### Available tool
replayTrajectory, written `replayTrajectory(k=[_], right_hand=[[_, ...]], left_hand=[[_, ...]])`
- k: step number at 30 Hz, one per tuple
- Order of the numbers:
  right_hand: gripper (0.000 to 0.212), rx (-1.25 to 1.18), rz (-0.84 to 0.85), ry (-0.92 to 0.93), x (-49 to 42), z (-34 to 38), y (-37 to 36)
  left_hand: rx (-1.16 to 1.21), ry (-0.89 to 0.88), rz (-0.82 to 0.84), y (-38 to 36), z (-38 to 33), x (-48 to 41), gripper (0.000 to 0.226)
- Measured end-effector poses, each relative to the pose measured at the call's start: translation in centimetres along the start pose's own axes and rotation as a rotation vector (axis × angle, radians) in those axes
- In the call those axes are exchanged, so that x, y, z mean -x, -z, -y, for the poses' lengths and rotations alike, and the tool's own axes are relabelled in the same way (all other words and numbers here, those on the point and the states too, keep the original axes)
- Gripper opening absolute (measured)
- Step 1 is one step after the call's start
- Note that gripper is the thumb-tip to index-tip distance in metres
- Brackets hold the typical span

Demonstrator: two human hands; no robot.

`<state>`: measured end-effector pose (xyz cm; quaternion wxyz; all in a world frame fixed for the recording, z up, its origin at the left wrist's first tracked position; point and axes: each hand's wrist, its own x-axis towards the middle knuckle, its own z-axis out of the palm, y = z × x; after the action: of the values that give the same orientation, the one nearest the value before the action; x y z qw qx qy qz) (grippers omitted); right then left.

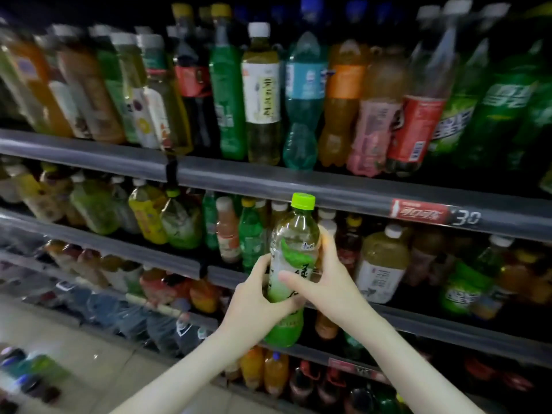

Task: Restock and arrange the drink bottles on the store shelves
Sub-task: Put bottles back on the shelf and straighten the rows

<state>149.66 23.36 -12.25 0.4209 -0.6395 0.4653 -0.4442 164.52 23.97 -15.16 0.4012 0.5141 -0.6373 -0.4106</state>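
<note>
A green tea bottle (294, 249) with a lime-green cap and a green-and-white label stands upright in the air in front of the second shelf (343, 195). My left hand (257, 300) grips its lower body from the left. My right hand (322, 273) grips its middle from the right, thumb across the label and fingers behind it. The bottle's base reaches down over the rail of the third shelf (448, 327). Rows of mixed drink bottles fill every shelf behind it.
The top shelf holds tall bottles: a green soda (227, 94), a pale tea (263, 97), a teal bottle (303, 100) and an orange soda (343, 100). A red price tag (418, 212) sits on the second rail. Pale floor tiles (74, 339) and loose bottles lie at lower left.
</note>
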Motion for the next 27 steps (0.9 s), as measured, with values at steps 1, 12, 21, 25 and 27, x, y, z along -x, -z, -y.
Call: replayTrajectory(k=[1, 12, 21, 25, 27], right_hand=[[0.083, -0.006, 0.033, -0.035, -0.2, -0.1, -1.4], [0.054, -0.266, 0.070, -0.218, -2.7, 4.8, -20.1], [0.063, -0.080, -0.035, 0.049, -6.6, 11.9, -27.6], [0.063, -0.099, -0.076, 0.080, -9.8, 13.2, -28.9], [0.065, -0.108, -0.079, 0.104, -11.8, 13.7, -29.8]], left_hand=[[0.019, 0.033, 0.004, 1.2, 0.6, 0.7, 0.064], [-0.306, 0.123, 0.216, 23.3, 4.2, 5.7, 0.048], [-0.318, -0.039, 0.058, 35.2, 2.7, 4.6, 0.025], [-0.301, -0.105, 0.037, 37.4, 2.9, 2.7, 0.029], [-0.265, -0.116, 0.017, 38.5, 3.2, 1.4, 0.034]])
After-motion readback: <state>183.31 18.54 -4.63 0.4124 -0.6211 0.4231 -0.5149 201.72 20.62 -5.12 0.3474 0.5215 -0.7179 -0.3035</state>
